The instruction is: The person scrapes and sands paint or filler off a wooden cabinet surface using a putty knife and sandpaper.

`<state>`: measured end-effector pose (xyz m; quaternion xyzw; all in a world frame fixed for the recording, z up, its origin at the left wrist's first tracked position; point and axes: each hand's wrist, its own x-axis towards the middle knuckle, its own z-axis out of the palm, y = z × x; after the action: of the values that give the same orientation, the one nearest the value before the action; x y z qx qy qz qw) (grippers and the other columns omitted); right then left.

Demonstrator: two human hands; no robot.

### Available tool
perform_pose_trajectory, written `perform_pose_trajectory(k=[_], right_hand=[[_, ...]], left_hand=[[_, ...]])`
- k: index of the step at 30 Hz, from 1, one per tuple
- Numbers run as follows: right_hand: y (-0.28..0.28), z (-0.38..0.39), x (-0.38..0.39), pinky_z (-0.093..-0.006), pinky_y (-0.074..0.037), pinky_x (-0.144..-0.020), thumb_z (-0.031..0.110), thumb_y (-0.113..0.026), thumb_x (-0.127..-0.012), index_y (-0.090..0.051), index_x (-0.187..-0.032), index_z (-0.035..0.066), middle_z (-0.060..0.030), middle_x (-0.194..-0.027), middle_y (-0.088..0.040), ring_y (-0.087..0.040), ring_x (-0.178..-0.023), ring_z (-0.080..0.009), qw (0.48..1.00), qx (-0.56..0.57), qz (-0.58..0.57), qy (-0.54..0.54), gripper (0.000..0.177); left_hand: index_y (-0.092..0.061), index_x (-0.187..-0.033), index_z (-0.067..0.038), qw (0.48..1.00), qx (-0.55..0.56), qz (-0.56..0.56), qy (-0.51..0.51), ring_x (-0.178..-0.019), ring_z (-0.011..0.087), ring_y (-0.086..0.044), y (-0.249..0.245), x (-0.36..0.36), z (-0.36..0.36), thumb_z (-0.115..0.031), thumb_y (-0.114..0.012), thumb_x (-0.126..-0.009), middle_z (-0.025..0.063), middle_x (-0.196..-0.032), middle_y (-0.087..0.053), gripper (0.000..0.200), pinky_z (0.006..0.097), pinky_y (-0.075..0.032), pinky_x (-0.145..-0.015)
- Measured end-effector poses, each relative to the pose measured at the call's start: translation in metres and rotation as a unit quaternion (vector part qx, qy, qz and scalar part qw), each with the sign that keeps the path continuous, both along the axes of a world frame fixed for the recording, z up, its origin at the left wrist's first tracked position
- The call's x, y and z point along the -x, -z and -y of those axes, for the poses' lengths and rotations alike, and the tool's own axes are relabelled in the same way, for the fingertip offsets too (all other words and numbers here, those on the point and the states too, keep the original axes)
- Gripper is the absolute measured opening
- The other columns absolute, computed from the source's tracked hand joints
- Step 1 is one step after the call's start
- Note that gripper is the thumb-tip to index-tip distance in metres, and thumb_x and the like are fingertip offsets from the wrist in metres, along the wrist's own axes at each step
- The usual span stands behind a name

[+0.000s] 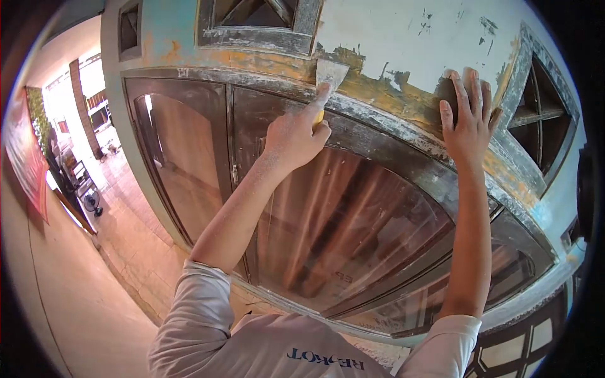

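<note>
My left hand (295,137) is closed round the yellow handle (318,118) of a putty knife, with the index finger stretched along its metal blade (330,74). The blade lies against the scraped, yellow-brown strip of wall (384,91) just above the dark window frame. Further right, my right hand (467,120) is pressed on the wall with its fingers spread, over the lower edge of the pale paint (409,38). Nothing shows in that hand. The palm is hidden against the wall.
Below both hands are wide glass panes (353,220) in dark wooden frames. Wooden vents with crossed bars sit at the top (255,12) and right (539,116). At the left a tiled passage (135,214) leads to a bright opening, with a black fan (92,201) on the floor.
</note>
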<state>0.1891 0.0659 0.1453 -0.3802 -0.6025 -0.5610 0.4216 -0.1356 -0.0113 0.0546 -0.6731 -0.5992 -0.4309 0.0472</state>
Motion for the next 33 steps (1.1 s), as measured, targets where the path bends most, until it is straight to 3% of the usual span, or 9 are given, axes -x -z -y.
perform_pose_trajectory(k=[1, 11, 13, 20, 22, 27, 30, 31, 33], right_hand=[[0.001, -0.001, 0.000, -0.0691, -0.014, -0.121, 0.059, -0.043, -0.103, -0.042, -0.153, 0.044, 0.0038, -0.164, -0.034, -0.027, -0.154, -0.0291, 1.000, -0.001, 0.000, 0.016, 0.052], [0.003, -0.004, 0.002, -0.0691, -0.015, -0.121, 0.060, -0.041, -0.104, -0.042, -0.153, 0.044, 0.0042, -0.165, -0.034, -0.027, -0.153, -0.0288, 1.000, -0.014, -0.009, 0.008, 0.052], [0.003, -0.004, 0.002, -0.0691, -0.016, -0.121, 0.059, -0.041, -0.104, -0.042, -0.153, 0.044, 0.0043, -0.164, -0.034, -0.028, -0.153, -0.0290, 1.000, -0.019, -0.008, -0.002, 0.052], [0.006, 0.002, 0.003, -0.0683, -0.016, -0.121, 0.056, -0.042, -0.104, -0.041, -0.153, 0.043, 0.0041, -0.164, -0.034, -0.028, -0.153, -0.0294, 1.000, -0.007, -0.018, 0.009, 0.051], [0.006, 0.002, 0.004, -0.0677, -0.017, -0.121, 0.055, -0.044, -0.104, -0.042, -0.153, 0.042, 0.0038, -0.164, -0.035, -0.028, -0.153, -0.0301, 1.000, 0.002, -0.019, 0.011, 0.051], [0.008, 0.001, 0.005, -0.0686, -0.017, -0.120, 0.052, -0.047, -0.103, -0.044, -0.153, 0.041, 0.0025, -0.164, -0.035, -0.028, -0.153, -0.0312, 1.000, 0.000, -0.029, 0.002, 0.051], [0.008, 0.004, 0.006, -0.0687, -0.017, -0.120, 0.051, -0.048, -0.103, -0.044, -0.152, 0.040, 0.0019, -0.163, -0.036, -0.028, -0.153, -0.0313, 0.999, 0.008, -0.032, 0.009, 0.051], [0.008, 0.004, 0.006, -0.0684, -0.017, -0.120, 0.051, -0.048, -0.103, -0.045, -0.152, 0.040, 0.0019, -0.163, -0.036, -0.028, -0.153, -0.0314, 0.999, 0.011, -0.032, 0.009, 0.051], [0.007, 0.005, 0.007, -0.0681, -0.017, -0.120, 0.051, -0.048, -0.103, -0.045, -0.152, 0.039, 0.0018, -0.163, -0.037, -0.029, -0.152, -0.0316, 0.999, 0.013, -0.030, 0.009, 0.051]], left_hand=[[-0.026, -0.162, -0.026, 0.999, -0.019, -0.028, 0.002, -0.085, 0.0408, -0.071, -0.002, 0.002, -0.001, -0.029, -0.058, -0.091, 0.0230, -0.088, -0.072, 0.078, 0.0523, -0.056, -0.081], [-0.031, -0.160, -0.026, 0.999, -0.014, -0.037, -0.003, -0.091, 0.0415, -0.071, -0.006, 0.004, 0.001, -0.031, -0.058, -0.091, 0.0222, -0.091, -0.073, 0.074, 0.0520, -0.056, -0.084], [-0.031, -0.160, -0.031, 0.999, -0.018, -0.037, -0.013, -0.092, 0.0427, -0.069, -0.016, 0.007, 0.004, -0.027, -0.057, -0.093, 0.0249, -0.095, -0.071, 0.072, 0.0524, -0.053, -0.087], [-0.034, -0.159, -0.027, 0.999, -0.022, -0.023, 0.004, -0.090, 0.0413, -0.071, -0.001, -0.003, -0.002, -0.032, -0.057, -0.092, 0.0221, -0.092, -0.073, 0.071, 0.0526, -0.055, -0.085], [-0.034, -0.159, -0.026, 0.997, -0.068, -0.039, 0.001, -0.090, 0.0407, -0.071, -0.015, 0.003, -0.001, -0.032, -0.056, -0.093, 0.0221, -0.093, -0.073, 0.071, 0.0523, -0.055, -0.085], [-0.033, -0.160, -0.025, 0.999, -0.034, -0.030, 0.007, -0.087, 0.0409, -0.071, -0.013, -0.004, 0.011, -0.030, -0.055, -0.093, 0.0219, -0.091, -0.072, 0.070, 0.0518, -0.055, -0.084], [-0.036, -0.158, -0.028, 0.999, 0.046, -0.006, 0.013, -0.092, 0.0442, -0.067, -0.007, -0.013, 0.013, -0.026, -0.057, -0.094, 0.0251, -0.097, -0.071, 0.068, 0.0509, -0.053, -0.084], [-0.032, -0.160, -0.023, 0.998, -0.046, -0.036, 0.022, -0.085, 0.0410, -0.070, -0.005, -0.009, 0.008, -0.028, -0.055, -0.093, 0.0223, -0.090, -0.072, 0.071, 0.0511, -0.055, -0.083], [-0.033, -0.160, -0.023, 0.998, -0.044, -0.041, 0.016, -0.086, 0.0411, -0.070, -0.018, -0.003, 0.007, -0.027, -0.055, -0.093, 0.0223, -0.089, -0.072, 0.070, 0.0514, -0.055, -0.083]])
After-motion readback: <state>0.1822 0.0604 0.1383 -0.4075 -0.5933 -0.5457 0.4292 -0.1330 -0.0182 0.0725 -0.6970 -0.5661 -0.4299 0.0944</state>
